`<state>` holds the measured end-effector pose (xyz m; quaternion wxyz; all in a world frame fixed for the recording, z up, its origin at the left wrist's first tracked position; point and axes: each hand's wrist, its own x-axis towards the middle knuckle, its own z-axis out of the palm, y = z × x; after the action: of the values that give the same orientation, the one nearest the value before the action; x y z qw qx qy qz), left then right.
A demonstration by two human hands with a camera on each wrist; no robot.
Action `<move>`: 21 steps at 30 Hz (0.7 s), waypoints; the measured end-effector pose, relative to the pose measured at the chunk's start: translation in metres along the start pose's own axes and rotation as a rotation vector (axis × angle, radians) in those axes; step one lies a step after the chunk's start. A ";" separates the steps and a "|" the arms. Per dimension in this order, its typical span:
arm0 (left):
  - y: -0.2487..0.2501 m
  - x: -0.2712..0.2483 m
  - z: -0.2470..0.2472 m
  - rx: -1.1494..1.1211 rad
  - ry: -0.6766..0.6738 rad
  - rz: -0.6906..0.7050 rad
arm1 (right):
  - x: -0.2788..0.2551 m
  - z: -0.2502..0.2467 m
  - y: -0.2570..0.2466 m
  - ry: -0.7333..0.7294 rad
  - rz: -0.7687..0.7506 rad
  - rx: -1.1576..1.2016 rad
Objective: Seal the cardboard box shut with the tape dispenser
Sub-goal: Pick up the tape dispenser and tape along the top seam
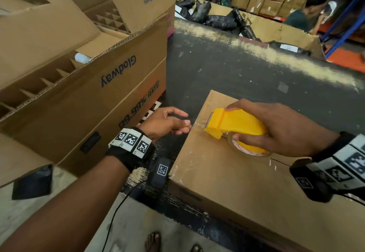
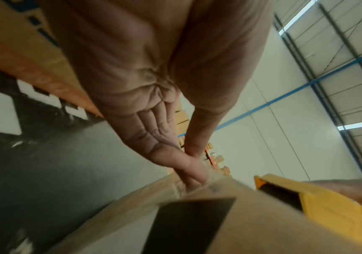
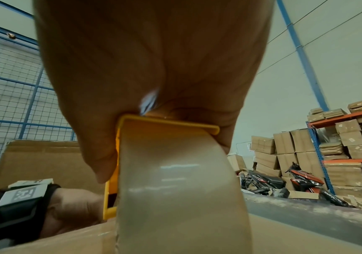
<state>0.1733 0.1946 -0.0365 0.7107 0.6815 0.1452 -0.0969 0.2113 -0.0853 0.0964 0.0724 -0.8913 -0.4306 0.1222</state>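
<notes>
A closed cardboard box (image 1: 227,172) lies flat on the dark table, with clear tape along its top seam toward the left edge. My right hand (image 1: 286,131) grips the yellow tape dispenser (image 1: 235,123), whose toothed blade rests on the box top near that edge. The tape roll (image 3: 182,189) fills the right wrist view under my palm. My left hand (image 1: 169,121) is beside the box's left edge, fingers loosely extended. In the left wrist view its fingertips (image 2: 195,173) touch the taped box corner (image 2: 210,187), with the dispenser (image 2: 319,206) just to the right.
A large open carton (image 1: 79,86) with cardboard dividers stands at the left, close to my left hand. The dark table (image 1: 246,68) stretches beyond the box. Black wrapped parcels (image 1: 217,19) lie in a bin at the back. A person sits at the far right by shelving.
</notes>
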 end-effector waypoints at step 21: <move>-0.003 -0.022 0.012 0.632 -0.130 0.522 | 0.009 -0.003 -0.004 -0.057 0.051 -0.026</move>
<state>0.1522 0.1812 -0.0310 0.4747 0.8727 -0.1144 0.0039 0.2148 -0.0758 0.0991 0.0455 -0.8991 -0.4109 0.1439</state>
